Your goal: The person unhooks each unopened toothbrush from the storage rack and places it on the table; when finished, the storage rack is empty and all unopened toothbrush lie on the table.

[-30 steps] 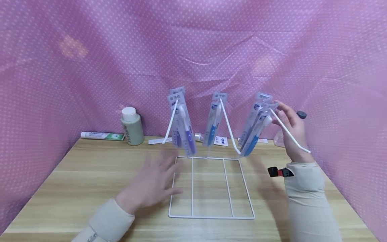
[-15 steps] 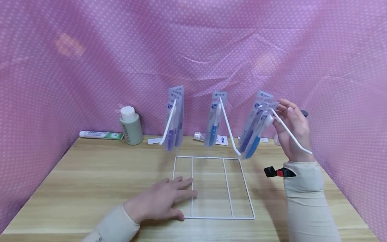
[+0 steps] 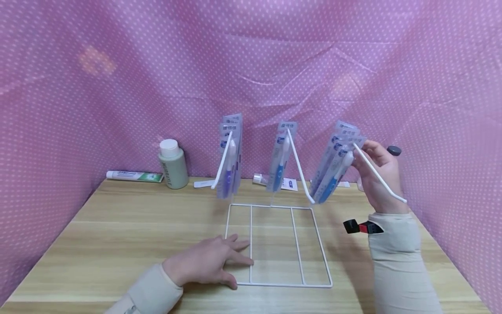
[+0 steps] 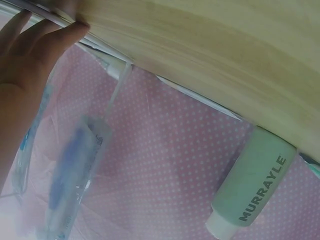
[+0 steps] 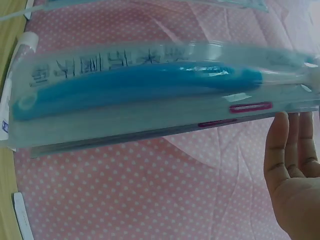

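Note:
A white wire rack (image 3: 282, 285) has a base on the table and sloping hooks above it. My left hand (image 3: 211, 261) rests with spread fingers over the base's left side. Several packaged purple toothbrushes (image 3: 227, 174) hang from the left hook; the left wrist view shows one purple package (image 4: 67, 175). A blue toothbrush in its package (image 3: 279, 163) hangs from the middle hook. On the right hook hang several packages, a blue toothbrush (image 3: 333, 181) in front. My right hand (image 3: 376, 187) touches their upper right edge; the right wrist view shows extended fingertips (image 5: 278, 130) right at the package edge.
At the back left stand a green bottle (image 3: 174, 170) with a white cap and a lying toothpaste tube (image 3: 135, 175). Another toothpaste tube (image 3: 290, 184) lies behind the rack. A dark round cap (image 3: 394, 150) shows behind my right hand. Pink dotted cloth (image 3: 117, 109) encloses the table.
My left hand has come down from beside the left packages onto the rack base. The left packages, earlier swung apart, now hang closer together. My right hand stays by the right packages.

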Demonstrator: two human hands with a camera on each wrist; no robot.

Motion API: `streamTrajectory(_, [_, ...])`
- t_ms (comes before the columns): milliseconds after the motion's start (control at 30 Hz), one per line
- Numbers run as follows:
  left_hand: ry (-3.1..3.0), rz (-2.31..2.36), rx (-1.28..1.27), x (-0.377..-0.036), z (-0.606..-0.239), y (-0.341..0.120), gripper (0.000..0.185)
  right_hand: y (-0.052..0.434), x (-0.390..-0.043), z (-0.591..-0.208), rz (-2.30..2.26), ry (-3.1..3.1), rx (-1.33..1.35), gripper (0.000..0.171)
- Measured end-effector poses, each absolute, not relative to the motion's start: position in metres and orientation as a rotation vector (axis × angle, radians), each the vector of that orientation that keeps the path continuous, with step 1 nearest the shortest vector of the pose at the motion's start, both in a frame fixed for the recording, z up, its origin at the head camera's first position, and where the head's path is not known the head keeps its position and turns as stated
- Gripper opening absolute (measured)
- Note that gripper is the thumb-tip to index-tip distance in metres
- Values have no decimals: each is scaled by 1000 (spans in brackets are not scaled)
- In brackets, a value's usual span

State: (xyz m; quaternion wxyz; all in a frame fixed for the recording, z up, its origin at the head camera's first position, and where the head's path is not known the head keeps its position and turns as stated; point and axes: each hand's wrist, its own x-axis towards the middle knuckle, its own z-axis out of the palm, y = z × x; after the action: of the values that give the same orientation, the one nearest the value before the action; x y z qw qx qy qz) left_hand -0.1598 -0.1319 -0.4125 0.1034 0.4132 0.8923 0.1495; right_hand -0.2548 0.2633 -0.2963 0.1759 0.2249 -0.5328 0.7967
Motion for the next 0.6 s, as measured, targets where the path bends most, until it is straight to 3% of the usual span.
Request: streamTrajectory(600, [2640,430,1206,-159,-412,-131,60,266,-252,-294,2110,-1698,630,13])
